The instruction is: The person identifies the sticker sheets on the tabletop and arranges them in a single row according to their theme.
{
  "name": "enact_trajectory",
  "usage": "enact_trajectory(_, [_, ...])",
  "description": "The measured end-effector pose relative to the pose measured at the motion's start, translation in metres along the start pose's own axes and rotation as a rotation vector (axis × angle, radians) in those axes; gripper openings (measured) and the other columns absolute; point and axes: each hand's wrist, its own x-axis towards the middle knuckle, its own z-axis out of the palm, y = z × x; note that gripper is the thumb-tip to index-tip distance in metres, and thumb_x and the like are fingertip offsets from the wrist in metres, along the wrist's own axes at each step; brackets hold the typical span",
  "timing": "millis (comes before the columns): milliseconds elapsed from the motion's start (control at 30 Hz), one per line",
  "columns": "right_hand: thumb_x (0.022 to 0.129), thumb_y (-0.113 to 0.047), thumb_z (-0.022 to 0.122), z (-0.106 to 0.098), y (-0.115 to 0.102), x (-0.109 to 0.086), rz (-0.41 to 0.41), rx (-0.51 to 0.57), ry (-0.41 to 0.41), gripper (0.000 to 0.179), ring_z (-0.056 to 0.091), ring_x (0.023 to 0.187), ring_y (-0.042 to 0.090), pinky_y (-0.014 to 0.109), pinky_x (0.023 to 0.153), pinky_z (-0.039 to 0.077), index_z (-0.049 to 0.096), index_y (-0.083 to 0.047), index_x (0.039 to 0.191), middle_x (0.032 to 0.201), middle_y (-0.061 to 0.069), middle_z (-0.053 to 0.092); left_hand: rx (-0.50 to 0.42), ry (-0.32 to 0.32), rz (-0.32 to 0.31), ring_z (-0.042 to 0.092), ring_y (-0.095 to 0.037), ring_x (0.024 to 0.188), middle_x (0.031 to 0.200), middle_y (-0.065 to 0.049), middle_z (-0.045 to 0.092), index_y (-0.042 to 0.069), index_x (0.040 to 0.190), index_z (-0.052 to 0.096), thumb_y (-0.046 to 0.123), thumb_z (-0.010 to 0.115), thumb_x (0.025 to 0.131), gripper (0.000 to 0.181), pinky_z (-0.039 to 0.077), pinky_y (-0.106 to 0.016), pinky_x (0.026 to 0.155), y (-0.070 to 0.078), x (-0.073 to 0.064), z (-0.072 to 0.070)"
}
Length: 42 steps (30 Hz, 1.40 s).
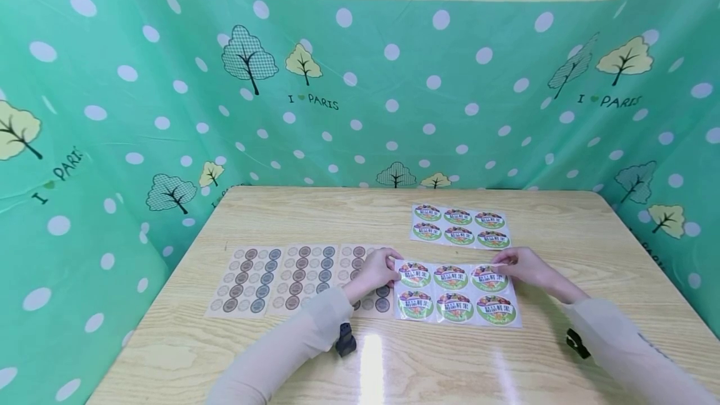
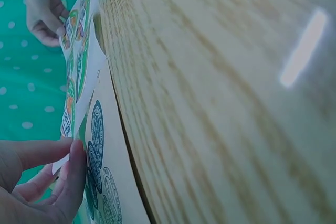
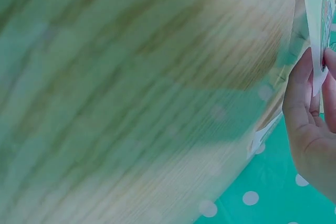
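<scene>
A white sheet of oval fruit-label stickers is held between both hands, a little above the tabletop. Its left edge is pinched by my left hand, thumb against fingers, as the left wrist view shows too. At the upper right corner my right hand pinches the same sheet; the right wrist view shows the corner between thumb and fingers. Under the left hand lies a brown sheet of round stickers, partly hidden by that hand and the white sheet.
Two more brown sheets of round stickers, one in the middle and one at the far left, lie in a row. A second fruit-label sheet lies further back. A green dotted curtain hangs behind the wooden table.
</scene>
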Motion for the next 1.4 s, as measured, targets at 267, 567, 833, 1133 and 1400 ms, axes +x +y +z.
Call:
enact_trajectory(267, [0.08,-0.008,0.061,0.002,0.0,0.002,-0.025,-0.004,-0.001,0.021,0.048,0.062,0.013,0.023,0.05,0.045,0.06,0.007,0.094,0.076,0.006,0.055,0.065,0.018,0.022,0.048,-0.01,0.045,0.063,-0.002,0.047,-0.003,0.101,0.058,-0.01,0.063,0.069,0.034,0.049,-0.022,0.043,-0.001,0.0,0.002])
enact_trajectory(567, [0.08,-0.008,0.061,0.004,0.002,0.004,-0.044,-0.045,0.018,0.019,0.046,0.063,0.012,0.02,0.051,0.042,0.061,0.006,0.093,0.076,0.005,0.055,0.078,0.011,0.023,0.048,-0.01,0.046,0.065,-0.002,0.047,-0.002,0.1,0.058,-0.01,0.063,0.07,0.032,0.047,-0.02,0.042,-0.001,0.0,0.001])
enact_trajectory(833, [0.077,-0.007,0.063,0.008,0.005,0.006,-0.052,-0.104,0.041,0.016,0.049,0.069,0.015,0.022,0.057,0.042,0.063,0.004,0.09,0.08,0.006,0.057,0.077,0.006,0.027,0.048,-0.01,0.045,0.065,-0.001,0.046,-0.003,0.1,0.058,-0.011,0.062,0.069,0.032,0.047,-0.019,0.042,-0.002,0.001,0.001])
enact_trajectory(1133, [0.075,-0.003,0.064,0.007,0.001,0.002,-0.118,-0.174,0.063,0.016,0.053,0.074,0.017,0.026,0.063,0.047,0.062,0.004,0.089,0.082,0.008,0.059,0.097,0.012,0.064,0.048,-0.009,0.045,0.064,-0.001,0.048,-0.004,0.098,0.058,-0.011,0.062,0.068,0.031,0.045,-0.017,0.041,-0.005,0.003,-0.002])
enact_trajectory(1400, [0.076,-0.007,0.064,-0.003,-0.001,-0.003,-0.13,-0.156,0.074,0.025,0.056,0.079,0.024,0.027,0.064,0.05,0.059,0.007,0.097,0.088,0.014,0.06,0.153,0.035,0.083,0.048,-0.008,0.051,0.067,-0.001,0.05,-0.001,0.097,0.06,-0.001,0.064,0.072,0.025,0.043,-0.017,0.045,-0.003,0.008,-0.01])
